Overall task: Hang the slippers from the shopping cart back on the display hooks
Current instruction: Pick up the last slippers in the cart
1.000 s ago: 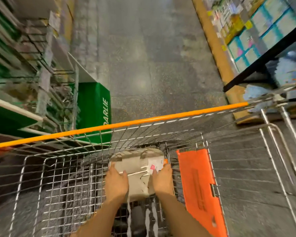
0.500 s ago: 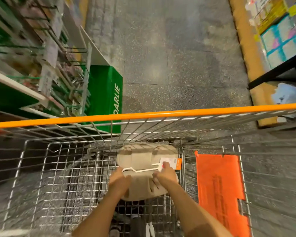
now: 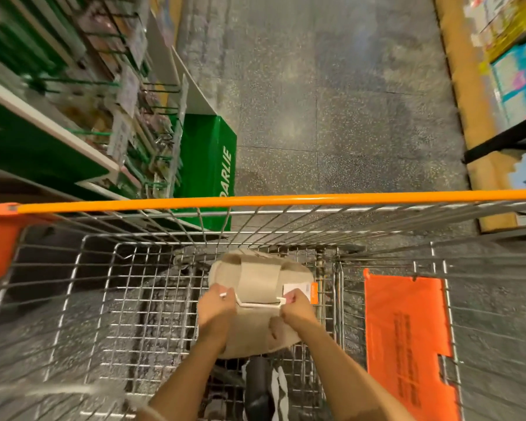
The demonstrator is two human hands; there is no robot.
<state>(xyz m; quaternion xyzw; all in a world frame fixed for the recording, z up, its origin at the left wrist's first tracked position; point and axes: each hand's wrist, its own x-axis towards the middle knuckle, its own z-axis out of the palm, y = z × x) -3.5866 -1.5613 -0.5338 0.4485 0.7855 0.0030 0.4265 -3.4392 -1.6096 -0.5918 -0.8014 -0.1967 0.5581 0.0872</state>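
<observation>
Two hands are in the shopping cart (image 3: 164, 299), and between them is one pair of beige slippers (image 3: 260, 287), held over the wire basket near its far end. The left hand (image 3: 216, 308) has its fingers curled round the left side of the pair, pinching one end of a single white plastic hanger (image 3: 257, 304); the right hand (image 3: 296, 309) pinches the other end, thumb tucked against the sole. One white tag with an orange edge (image 3: 301, 291) sticks out just beside the right hand's fingers. Below the pair, deeper in the basket, lie dark and white items (image 3: 263, 387), possibly more slippers, though the blur makes a count unsafe. One orange handle bar (image 3: 271, 200) crosses the frame, and one orange flap (image 3: 407, 335) lies to the right. To the left stands a rack of green display hooks (image 3: 152, 86), well apart from the pair, with one green box (image 3: 210, 165) at its foot.
</observation>
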